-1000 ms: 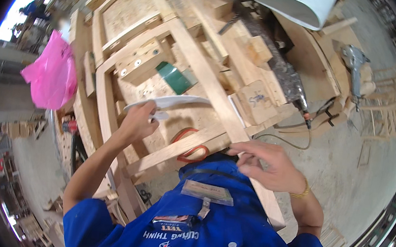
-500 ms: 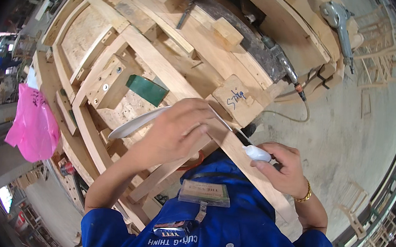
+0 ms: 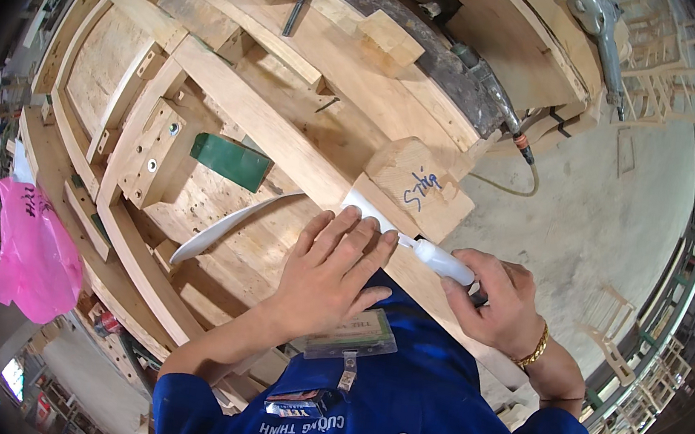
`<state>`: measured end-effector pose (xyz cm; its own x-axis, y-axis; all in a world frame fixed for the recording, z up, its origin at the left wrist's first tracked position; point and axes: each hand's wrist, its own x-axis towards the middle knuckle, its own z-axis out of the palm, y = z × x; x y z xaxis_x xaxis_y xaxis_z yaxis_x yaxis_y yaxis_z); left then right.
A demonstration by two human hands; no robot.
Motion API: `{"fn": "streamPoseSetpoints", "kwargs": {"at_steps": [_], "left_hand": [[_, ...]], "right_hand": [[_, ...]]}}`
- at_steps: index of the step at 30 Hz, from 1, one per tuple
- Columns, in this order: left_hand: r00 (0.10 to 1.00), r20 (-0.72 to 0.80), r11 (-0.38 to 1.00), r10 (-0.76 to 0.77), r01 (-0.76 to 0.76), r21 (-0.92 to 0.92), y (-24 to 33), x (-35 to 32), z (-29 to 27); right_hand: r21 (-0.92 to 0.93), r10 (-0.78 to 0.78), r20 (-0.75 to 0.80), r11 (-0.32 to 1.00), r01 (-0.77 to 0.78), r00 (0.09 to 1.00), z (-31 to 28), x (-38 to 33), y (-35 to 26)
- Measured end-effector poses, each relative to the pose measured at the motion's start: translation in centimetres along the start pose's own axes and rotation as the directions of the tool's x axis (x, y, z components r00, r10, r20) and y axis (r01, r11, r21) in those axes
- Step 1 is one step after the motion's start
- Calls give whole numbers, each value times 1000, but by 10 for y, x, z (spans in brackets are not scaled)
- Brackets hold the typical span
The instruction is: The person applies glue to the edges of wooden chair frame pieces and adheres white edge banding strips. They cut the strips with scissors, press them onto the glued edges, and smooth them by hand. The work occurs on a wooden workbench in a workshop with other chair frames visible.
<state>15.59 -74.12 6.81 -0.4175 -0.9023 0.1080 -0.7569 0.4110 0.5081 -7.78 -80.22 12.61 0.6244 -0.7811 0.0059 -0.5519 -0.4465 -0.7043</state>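
In my right hand (image 3: 497, 298) is a small white squeeze bottle (image 3: 443, 262), its narrow nozzle pointing left toward my other fingers. Something dark, too hidden to name, shows beneath the right fingers. My left hand (image 3: 338, 259) lies with fingers stretched out on a white strip (image 3: 361, 207) along a pale wooden rail (image 3: 263, 132); part of the strip is covered. The rail runs diagonally from the wooden frame toward my right forearm. A wooden block (image 3: 404, 168) with handwriting sits against its far side. Left of my left hand lies a thin curved white piece (image 3: 222, 227).
A green piece (image 3: 229, 162) rests inside the frame. Behind are a drill bit (image 3: 300, 6), an air tool (image 3: 494, 92) with a hose and another grey power tool (image 3: 599, 44). A pink bag (image 3: 35, 246) hangs at left. Chair frames (image 3: 670, 91) stand on the floor.
My left hand has flattened its fingers onto the rail, uncovering the white strip. The bottle's nozzle has come closer to those fingers. The view has shifted, with the bench appearing further left.
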Motion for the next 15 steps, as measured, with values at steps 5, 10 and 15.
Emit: {"fn": "streamPoseSetpoints", "kwargs": {"at_steps": [5,10,15], "left_hand": [[999,-45,1000,25,-24,14,0,-4,4],[997,-62,997,55,-52,52,-2,-4,4],[995,-88,998,55,-53,28,-2,-5,3]], "right_hand": [[-106,-66,-26,992,62,998,10,8,-9],[-186,-47,-22,982,42,999,18,13,-19],[-303,-27,16,952,31,1000,20,15,-26]]}}
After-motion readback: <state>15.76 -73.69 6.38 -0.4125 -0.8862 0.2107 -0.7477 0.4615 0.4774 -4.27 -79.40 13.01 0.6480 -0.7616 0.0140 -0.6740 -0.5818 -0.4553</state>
